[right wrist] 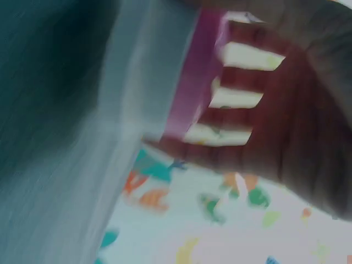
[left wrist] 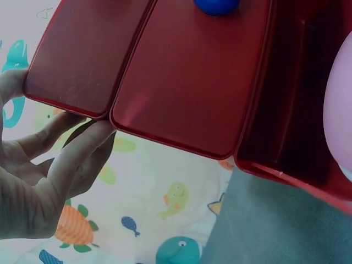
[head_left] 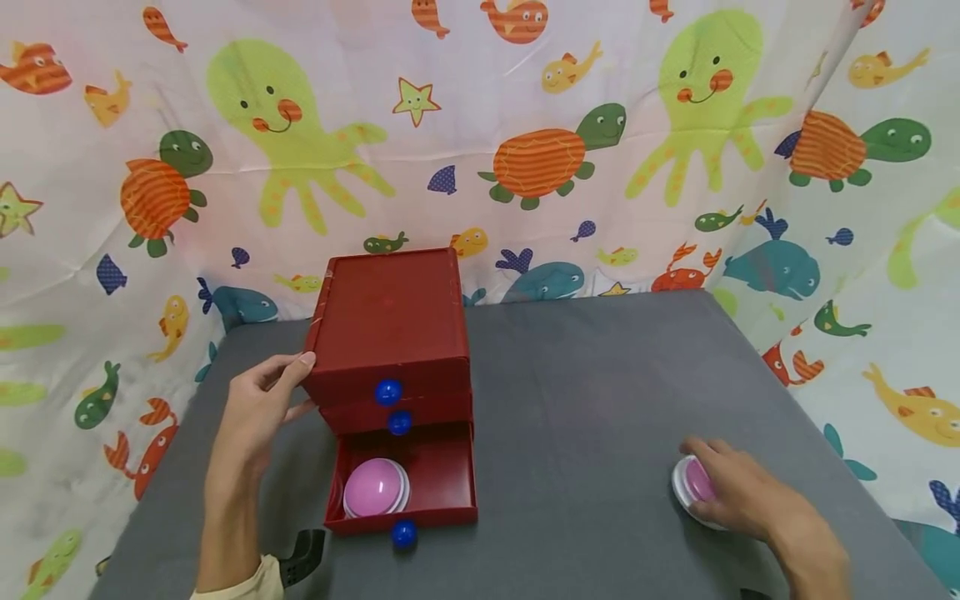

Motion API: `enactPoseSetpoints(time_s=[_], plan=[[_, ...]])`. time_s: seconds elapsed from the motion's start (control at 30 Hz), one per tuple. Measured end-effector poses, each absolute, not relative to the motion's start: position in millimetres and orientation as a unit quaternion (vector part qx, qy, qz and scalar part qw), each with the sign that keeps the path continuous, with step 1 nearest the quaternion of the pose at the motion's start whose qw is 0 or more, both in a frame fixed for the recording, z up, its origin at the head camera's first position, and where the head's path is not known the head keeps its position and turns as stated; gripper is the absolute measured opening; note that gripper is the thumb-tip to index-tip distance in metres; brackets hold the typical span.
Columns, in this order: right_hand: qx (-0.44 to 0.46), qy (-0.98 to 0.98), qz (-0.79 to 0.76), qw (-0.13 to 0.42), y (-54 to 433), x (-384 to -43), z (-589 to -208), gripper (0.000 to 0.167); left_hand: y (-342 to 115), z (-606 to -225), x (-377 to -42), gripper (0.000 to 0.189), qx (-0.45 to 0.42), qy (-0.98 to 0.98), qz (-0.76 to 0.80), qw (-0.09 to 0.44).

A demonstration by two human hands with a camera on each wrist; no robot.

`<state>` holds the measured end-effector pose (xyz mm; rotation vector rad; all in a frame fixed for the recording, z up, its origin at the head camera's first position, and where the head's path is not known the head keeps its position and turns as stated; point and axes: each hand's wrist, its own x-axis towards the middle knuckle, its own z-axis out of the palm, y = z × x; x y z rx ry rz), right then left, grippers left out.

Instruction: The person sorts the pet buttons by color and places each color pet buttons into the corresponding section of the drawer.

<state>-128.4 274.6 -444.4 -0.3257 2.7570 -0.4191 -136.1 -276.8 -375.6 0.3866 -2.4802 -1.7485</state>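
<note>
A red box of stacked drawers (head_left: 390,308) with blue round knobs stands left of centre on the grey table. My left hand (head_left: 258,400) grips its upper left front corner, thumb at the top edge and fingers along the side. The bottom drawer (head_left: 446,467) is pulled out and holds a round pink-domed disc with a white base (head_left: 375,487). Far to the right, my right hand (head_left: 738,492) grips a second pink-domed disc (head_left: 682,487), fingers and thumb around its pink top. In the right wrist view this disc (right wrist: 192,82) is blurred, close over the grey cloth.
Grey cloth (head_left: 570,417) covers the table between the box and my right hand. A curtain printed with sea animals (head_left: 450,108) hangs behind and along both sides. The blue knob (head_left: 404,534) of the pulled-out drawer juts toward me.
</note>
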Motion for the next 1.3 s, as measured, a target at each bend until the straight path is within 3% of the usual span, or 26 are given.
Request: enactPoseSetpoints(time_s=[0.13,0.3,0.47,0.6,1.03,1.17,1.3], plan=[[-0.217,0.948,-0.205,0.113,225.9,-124.0,-422.2,0.062,-277.6,-375.4,-134.4,0.064,0.131,-0.81,-0.57,0.051],[-0.363,0.893,-0.247,0.097,150.2,-119.8,-402.1,0.064,-279.8,-375.6,-132.2,0.065,0.134,-0.81,-0.569,0.054],[-0.431,0.865,-0.233,0.106,81.4,-123.3,-393.8,0.078,-280.9,-376.8,-131.0,0.066,0.13,-0.812,-0.567,0.048],[-0.465,0.864,-0.181,0.063,41.2,-129.6,-396.5,0.077,-280.1,-376.8,-132.7,0.066,0.129,-0.812,-0.567,0.046],[-0.457,0.887,0.026,-0.066,-13.1,-133.6,-429.1,0.049,-278.0,-375.5,-135.5,0.064,0.117,-0.813,-0.568,0.052],[-0.435,0.899,0.038,-0.034,-22.2,-134.1,-431.6,0.027,-277.3,-375.9,-136.0,0.064,0.115,-0.812,-0.57,0.048],[-0.412,0.91,0.033,0.035,-29.3,-135.0,-431.9,0.022,-276.1,-376.1,-134.7,0.064,0.114,-0.813,-0.568,0.05]])
